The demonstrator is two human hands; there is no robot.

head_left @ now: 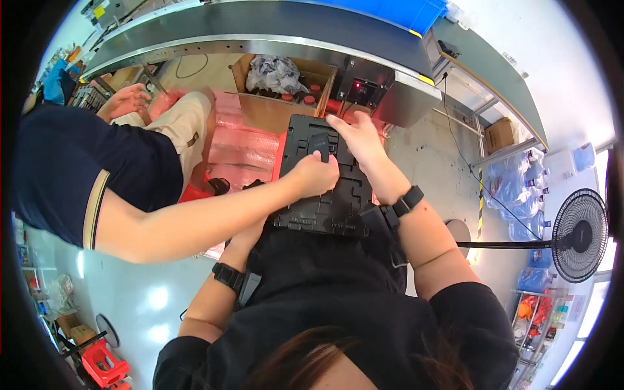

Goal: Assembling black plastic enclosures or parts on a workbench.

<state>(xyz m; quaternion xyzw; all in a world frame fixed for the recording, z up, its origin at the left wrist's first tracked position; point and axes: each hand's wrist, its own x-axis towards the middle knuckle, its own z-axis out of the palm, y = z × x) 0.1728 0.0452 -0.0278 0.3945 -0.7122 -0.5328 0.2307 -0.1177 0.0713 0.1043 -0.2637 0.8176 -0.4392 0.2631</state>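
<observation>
A black plastic tray (305, 209) with moulded recesses lies in front of me, close against my lap. My right hand (359, 140) is at its far right edge, thumb and fingers apart, the thumb reaching over the tray's corner. Of my left hand (249, 238) only the part near the wrist shows, beside the tray's near left side; its fingers are hidden behind a co-worker's forearm and the tray. That co-worker's hand (317, 175) reaches in from the left and pinches a small black rectangular part (318, 144) over the tray.
The co-worker in a dark shirt (78, 175) sits close on my left. Beyond the tray stands a cardboard box (270, 110) with plastic wrap and bottles. A dark conveyor belt (260, 26) crosses the far side. A fan (580, 235) and water bottles (517, 182) are at the right.
</observation>
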